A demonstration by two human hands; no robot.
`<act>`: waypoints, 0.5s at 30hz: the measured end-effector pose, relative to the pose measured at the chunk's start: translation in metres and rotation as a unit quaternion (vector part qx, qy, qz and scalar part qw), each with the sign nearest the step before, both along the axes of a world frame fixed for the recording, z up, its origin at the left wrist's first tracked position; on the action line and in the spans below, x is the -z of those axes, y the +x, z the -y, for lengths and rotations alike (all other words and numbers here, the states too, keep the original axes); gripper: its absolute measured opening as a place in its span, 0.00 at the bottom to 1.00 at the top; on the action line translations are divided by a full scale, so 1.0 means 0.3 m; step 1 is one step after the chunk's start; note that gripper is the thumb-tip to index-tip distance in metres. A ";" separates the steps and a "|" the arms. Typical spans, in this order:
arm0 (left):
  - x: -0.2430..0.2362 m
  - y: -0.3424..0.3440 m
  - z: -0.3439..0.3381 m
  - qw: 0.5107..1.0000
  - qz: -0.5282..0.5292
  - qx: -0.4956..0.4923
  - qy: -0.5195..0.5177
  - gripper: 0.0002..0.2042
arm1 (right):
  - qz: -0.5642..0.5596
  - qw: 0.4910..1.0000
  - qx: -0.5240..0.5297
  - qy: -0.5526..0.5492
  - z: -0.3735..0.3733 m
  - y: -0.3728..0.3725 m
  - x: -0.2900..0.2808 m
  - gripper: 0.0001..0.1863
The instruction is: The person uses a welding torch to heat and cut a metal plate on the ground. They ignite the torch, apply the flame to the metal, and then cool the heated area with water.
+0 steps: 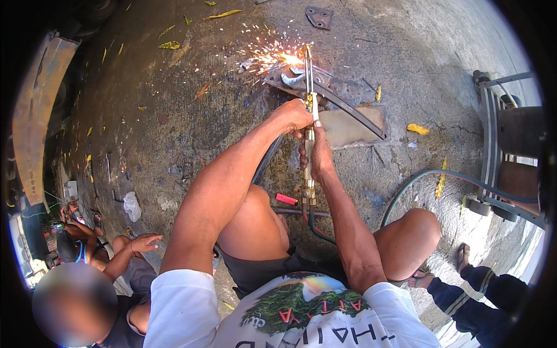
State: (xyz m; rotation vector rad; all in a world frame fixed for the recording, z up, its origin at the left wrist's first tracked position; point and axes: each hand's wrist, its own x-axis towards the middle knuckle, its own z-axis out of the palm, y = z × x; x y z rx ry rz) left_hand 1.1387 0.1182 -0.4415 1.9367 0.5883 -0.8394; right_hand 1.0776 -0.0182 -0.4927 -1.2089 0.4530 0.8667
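Note:
A brass cutting torch (309, 184) points away from me, its tip amid bright sparks over metal pieces (293, 77). My left hand (293, 116) is closed around the torch's front part. Lower down, my right hand (318, 151) is wrapped round its handle. A flat steel bar (354, 116) lies diagonally across a square plate (354, 142) beside the torch. Hoses (406, 185) run from the torch's rear toward the right. A pink lighter (286, 199) lies on the concrete just left of the hose fittings.
A rusty beam (40, 116) stands at far left. A wheeled trolley with cylinders (490, 139) is on the right. People sit at lower left (133, 272); another person's legs (476, 307) are at lower right. A small plate (319, 17), yellow leaves and a plastic bag (131, 206) lie on the concrete.

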 end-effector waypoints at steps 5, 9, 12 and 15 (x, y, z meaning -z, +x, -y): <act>-0.048 -0.005 0.010 1.000 0.004 0.001 -0.001 0.10 | -0.014 1.000 -0.001 0.011 0.001 0.003 0.010 0.36; -0.045 -0.012 0.003 1.000 0.014 -0.010 -0.020 0.10 | -0.011 1.000 -0.004 0.006 -0.004 0.004 0.012 0.36; -0.041 -0.014 -0.003 1.000 0.019 -0.012 -0.020 0.10 | -0.011 1.000 -0.006 0.010 -0.005 0.006 0.011 0.36; -0.043 -0.012 -0.003 1.000 0.027 0.000 0.006 0.12 | -0.011 0.999 -0.004 0.041 -0.003 0.008 0.010 0.37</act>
